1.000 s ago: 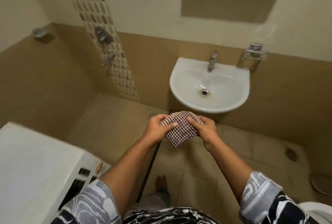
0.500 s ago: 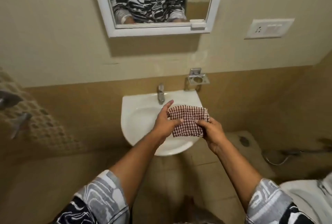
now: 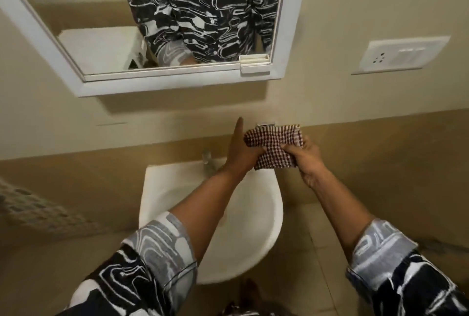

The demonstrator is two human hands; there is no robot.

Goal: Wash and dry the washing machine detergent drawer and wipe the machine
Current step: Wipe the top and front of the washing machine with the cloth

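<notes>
**Cloth held over the sink, drawer out of sight**

I held the cloth (image 3: 275, 147) up between both hands, above the back of the sink (image 3: 256, 234) and in front of the wall, so any drips would have fallen into the bowl. My right hand (image 3: 308, 161) had its fingers (image 3: 289, 149) clamped on the cloth's lower right edge, bunching it. My left hand (image 3: 239, 149) lay flat against its left side, fingers straight and close together, backing the fabric rather than pinching it; I judged I was folding or squaring it into a pad for wiping.

The tap (image 3: 208, 161) stood just below my left wrist; whether water ran, I could not tell. The detergent drawer was nowhere in view. The machine (image 3: 101, 49) showed only as a reflection in the mirror (image 3: 279, 36), so it stood behind me.
</notes>
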